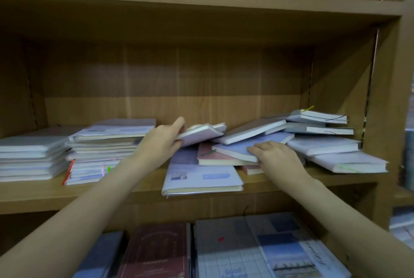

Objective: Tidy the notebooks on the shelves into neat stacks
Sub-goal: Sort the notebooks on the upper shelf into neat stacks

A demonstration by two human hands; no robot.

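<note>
Your two hands are in the loose pile of notebooks on the middle shelf (143,190).

Your left hand (162,141) grips the edge of a small white notebook (199,133), tilted atop the heap. Your right hand (276,156) holds the near corner of a pale blue notebook (248,143) lying over a pink notebook (215,156). Two neat stacks (67,152) stand at the left; a dark red book (156,250) lies on the shelf below.
</note>
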